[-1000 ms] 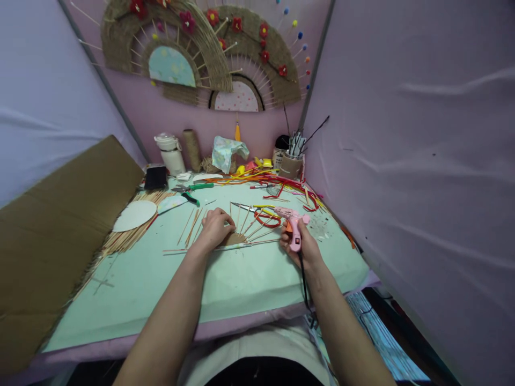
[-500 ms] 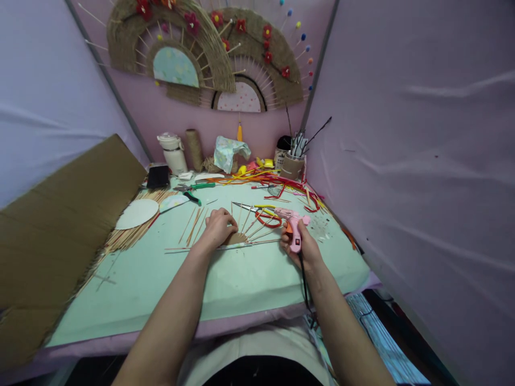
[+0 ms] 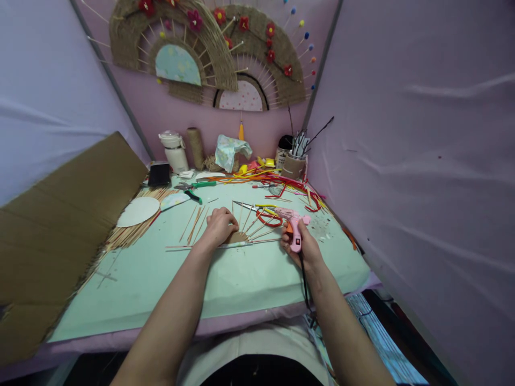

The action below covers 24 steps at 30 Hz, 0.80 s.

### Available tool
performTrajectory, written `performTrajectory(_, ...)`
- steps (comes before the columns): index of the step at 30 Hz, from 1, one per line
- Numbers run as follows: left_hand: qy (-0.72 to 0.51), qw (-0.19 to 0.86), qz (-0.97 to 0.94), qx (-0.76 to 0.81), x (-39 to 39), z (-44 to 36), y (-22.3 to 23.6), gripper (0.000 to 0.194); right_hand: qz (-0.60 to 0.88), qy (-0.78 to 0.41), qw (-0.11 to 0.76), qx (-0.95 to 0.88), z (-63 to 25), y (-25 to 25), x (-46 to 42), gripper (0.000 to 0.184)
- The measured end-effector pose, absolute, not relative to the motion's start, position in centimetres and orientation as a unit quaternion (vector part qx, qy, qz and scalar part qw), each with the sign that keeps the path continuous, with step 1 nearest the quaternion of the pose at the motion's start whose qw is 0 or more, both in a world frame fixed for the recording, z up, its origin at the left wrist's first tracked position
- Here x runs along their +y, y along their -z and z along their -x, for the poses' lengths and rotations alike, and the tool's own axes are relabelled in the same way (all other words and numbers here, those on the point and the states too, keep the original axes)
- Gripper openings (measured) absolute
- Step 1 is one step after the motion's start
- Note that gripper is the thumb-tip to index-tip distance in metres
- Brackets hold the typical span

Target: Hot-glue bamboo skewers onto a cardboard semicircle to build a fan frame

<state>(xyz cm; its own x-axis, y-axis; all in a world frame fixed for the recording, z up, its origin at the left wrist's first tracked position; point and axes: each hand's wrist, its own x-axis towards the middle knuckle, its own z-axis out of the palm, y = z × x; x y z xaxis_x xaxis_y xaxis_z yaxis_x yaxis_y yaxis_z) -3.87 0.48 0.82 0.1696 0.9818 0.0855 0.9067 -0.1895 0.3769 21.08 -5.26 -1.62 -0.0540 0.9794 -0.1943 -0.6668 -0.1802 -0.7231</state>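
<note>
Our right hand (image 3: pixel 308 251) grips a pink plastic glue gun (image 3: pixel 296 229); our left hand (image 3: pixel 219 227), hold unclear, partly covers a flat brown half-disc (image 3: pixel 240 237) on the mint-green tabletop (image 3: pixel 257 284), likely light, flexible, best rim-held.

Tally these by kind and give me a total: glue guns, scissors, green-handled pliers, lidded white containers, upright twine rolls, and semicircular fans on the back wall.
Pink glue gun, in the right hand: 1
Pair of scissors: 1
Green-handled pliers: 1
Lidded white container: 1
Upright twine roll: 1
Semicircular wall fans, overlapping: 2
Total: 7
</note>
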Motion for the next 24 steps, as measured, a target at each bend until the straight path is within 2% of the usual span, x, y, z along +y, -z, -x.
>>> performTrajectory(24, -0.128, 0.121, -0.757, 0.629, 0.57, 3.78, -1.10, 0.012, 0.330, -0.695, 0.601, -0.216, -20.97, 1.95, -5.15, 0.039)
